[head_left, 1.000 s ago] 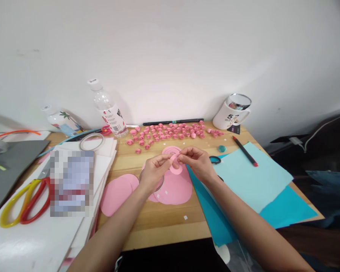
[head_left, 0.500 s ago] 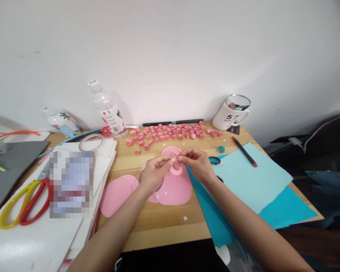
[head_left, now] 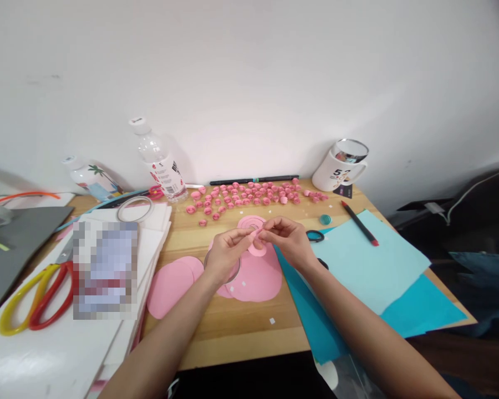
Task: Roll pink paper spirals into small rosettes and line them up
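Note:
Between my two hands hangs a curled pink paper strip [head_left: 256, 249], wound in a loose spiral. My left hand [head_left: 228, 252] pinches it from the left, and my right hand [head_left: 288, 237] pinches its upper right part with thumb and fingers. Under the hands lie pink paper circles [head_left: 260, 280]; a roll of tape [head_left: 235, 271] rests on them, partly hidden by my left hand. Another pink spiral [head_left: 245, 222] lies just behind the fingers. Farther back, several small rolled pink paper flowers [head_left: 244, 195] are spread across the wooden table [head_left: 233, 332].
On the left are yellow-and-red scissors [head_left: 37, 296] on white sheets [head_left: 37, 360], with a bottle [head_left: 160, 160] behind. To the right lie blue papers [head_left: 378, 271], a dark pencil [head_left: 360, 223], black-handled scissors [head_left: 315, 236] and a small teal-lidded jar [head_left: 325, 219]. A white mug [head_left: 336, 169] stands by the wall.
My right fingers have shifted very slightly on the strip. Both hands stay in nearly the same place, and the table items have not moved.

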`<state>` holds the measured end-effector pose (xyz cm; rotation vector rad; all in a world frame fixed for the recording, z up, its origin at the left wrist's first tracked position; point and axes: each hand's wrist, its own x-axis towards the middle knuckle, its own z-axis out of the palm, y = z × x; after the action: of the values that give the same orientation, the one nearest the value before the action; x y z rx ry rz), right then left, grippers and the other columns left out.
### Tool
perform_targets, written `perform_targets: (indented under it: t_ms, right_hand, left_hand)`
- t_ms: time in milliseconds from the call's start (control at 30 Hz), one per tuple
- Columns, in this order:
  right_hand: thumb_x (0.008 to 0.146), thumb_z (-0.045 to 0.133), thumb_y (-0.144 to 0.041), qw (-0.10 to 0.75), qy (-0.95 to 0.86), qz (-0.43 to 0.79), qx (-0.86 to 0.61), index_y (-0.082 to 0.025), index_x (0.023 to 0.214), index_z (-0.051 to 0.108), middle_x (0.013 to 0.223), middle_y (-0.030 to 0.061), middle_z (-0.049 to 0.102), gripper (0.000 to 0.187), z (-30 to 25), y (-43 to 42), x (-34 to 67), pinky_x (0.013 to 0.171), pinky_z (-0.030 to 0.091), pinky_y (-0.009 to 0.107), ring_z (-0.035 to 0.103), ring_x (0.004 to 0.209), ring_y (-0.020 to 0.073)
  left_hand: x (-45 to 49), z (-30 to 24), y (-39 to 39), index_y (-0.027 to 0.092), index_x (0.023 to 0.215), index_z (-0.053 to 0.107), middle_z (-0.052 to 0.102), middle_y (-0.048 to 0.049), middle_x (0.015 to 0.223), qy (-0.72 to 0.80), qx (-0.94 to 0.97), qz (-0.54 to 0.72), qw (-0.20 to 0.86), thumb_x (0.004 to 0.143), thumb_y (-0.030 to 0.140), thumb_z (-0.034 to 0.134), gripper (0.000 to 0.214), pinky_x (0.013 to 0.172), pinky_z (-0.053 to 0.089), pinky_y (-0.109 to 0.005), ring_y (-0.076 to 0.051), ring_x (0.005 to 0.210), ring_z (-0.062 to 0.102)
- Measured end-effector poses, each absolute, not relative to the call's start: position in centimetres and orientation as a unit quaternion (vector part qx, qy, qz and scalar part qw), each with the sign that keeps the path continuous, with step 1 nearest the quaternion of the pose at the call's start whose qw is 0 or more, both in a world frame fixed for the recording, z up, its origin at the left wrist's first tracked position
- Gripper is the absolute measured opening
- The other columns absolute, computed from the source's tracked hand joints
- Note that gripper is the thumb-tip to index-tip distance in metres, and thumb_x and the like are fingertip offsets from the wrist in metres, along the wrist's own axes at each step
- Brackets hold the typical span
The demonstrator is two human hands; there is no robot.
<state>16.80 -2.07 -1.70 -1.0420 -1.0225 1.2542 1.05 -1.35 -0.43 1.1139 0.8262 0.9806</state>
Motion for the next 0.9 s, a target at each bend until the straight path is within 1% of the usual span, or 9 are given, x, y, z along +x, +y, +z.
perform_targets:
  t_ms: [100,233,300,400,533,633,733,833,900]
  right_hand:
    - [0.057,0.079,-0.032,0.566,-0.455,0.521,-0.449,-0.018,0.067,0.059,0.067,0.0006,0.062,0.027,-1.5,-2.2,16.6,0.056,0.048,0.027,0.057,0.059,0.0123]
    - [0.051,0.082,-0.031,0.579,-0.46,0.502,-0.448,-0.02,0.076,0.055,0.063,-0.0026,0.06,0.038,-1.3,-2.4,16.3,0.054,0.048,0.026,0.057,0.056,0.012]
    - [0.053,0.082,-0.031,0.569,-0.478,0.499,-0.446,-0.02,0.074,0.054,0.062,-0.0023,0.06,0.036,-1.4,-2.5,16.2,0.053,0.048,0.027,0.058,0.054,0.013]
    - [0.058,0.079,-0.032,0.542,-0.518,0.491,-0.443,-0.018,0.069,0.055,0.059,-0.0007,0.06,0.03,-1.4,-2.7,16.2,0.053,0.048,0.029,0.06,0.053,0.0151]
    - [0.057,0.079,-0.033,0.521,-0.555,0.47,-0.446,-0.019,0.068,0.055,0.062,-0.0007,0.059,0.03,-1.3,-2.8,16.8,0.055,0.048,0.029,0.06,0.057,0.0152]
    - [0.056,0.079,-0.035,0.482,-0.59,0.454,-0.462,-0.018,0.067,0.056,0.066,-0.0001,0.059,0.031,-1.2,-2.8,16.8,0.057,0.048,0.028,0.058,0.059,0.0144]
    - [0.053,0.08,-0.036,0.455,-0.604,0.428,-0.495,-0.019,0.066,0.056,0.068,-0.0001,0.059,0.032,-0.6,-3.0,16.2,0.057,0.047,0.029,0.055,0.057,0.0138]
    - [0.054,0.08,-0.037,0.46,-0.589,0.406,-0.526,-0.02,0.069,0.06,0.072,0.0029,0.062,0.031,1.0,-4.4,16.4,0.061,0.05,0.032,0.058,0.063,0.017]
    - [0.057,0.078,-0.04,0.437,-0.583,0.436,-0.528,-0.021,0.072,0.064,0.074,0.0061,0.065,0.027,2.1,-6.9,18.1,0.066,0.051,0.034,0.061,0.07,0.0206]
  left_hand:
    - [1.1,-0.3,-1.5,0.013,0.087,0.07,0.07,-0.0059,0.068,0.361,0.497,0.426,0.664,0.075,0.029,0.064,0.021,0.078,0.046,-0.031,-0.017,0.07,0.065]
    - [1.2,-0.2,-1.5,0.014,0.079,0.071,0.07,-0.0052,0.068,0.363,0.532,0.421,0.639,0.077,0.033,0.061,0.023,0.077,0.045,-0.029,-0.017,0.071,0.063]
    - [1.3,-0.1,-1.5,0.014,0.072,0.071,0.069,-0.0046,0.067,0.381,0.54,0.42,0.621,0.077,0.038,0.06,0.027,0.071,0.045,-0.026,-0.016,0.067,0.062]
    - [1.3,-0.1,-1.5,0.013,0.068,0.07,0.067,-0.0035,0.061,0.399,0.514,0.422,0.632,0.07,0.042,0.066,0.029,0.059,0.043,-0.024,-0.014,0.058,0.059]
    - [1.2,-0.2,-1.6,0.012,0.061,0.067,0.065,-0.0036,0.056,0.385,0.47,0.423,0.672,0.059,0.038,0.075,0.027,0.057,0.043,-0.024,-0.012,0.053,0.056]
    - [1.1,-0.4,-1.7,0.011,0.059,0.067,0.063,-0.0032,0.052,0.372,0.449,0.418,0.697,0.058,0.034,0.076,0.024,0.057,0.044,-0.025,-0.011,0.05,0.055]
    - [1.1,-0.4,-1.9,0.011,0.057,0.067,0.063,-0.0038,0.051,0.376,0.421,0.418,0.712,0.057,0.032,0.077,0.023,0.053,0.042,-0.025,-0.011,0.047,0.054]
    - [0.9,-0.2,-1.9,0.011,0.056,0.068,0.064,-0.0048,0.053,0.385,0.421,0.426,0.702,0.054,0.03,0.078,0.021,0.052,0.042,-0.026,-0.012,0.049,0.055]
    - [0.7,0.1,-1.7,0.012,0.056,0.069,0.065,-0.0051,0.054,0.383,0.428,0.443,0.688,0.056,0.028,0.077,0.018,0.056,0.043,-0.027,-0.013,0.052,0.056]
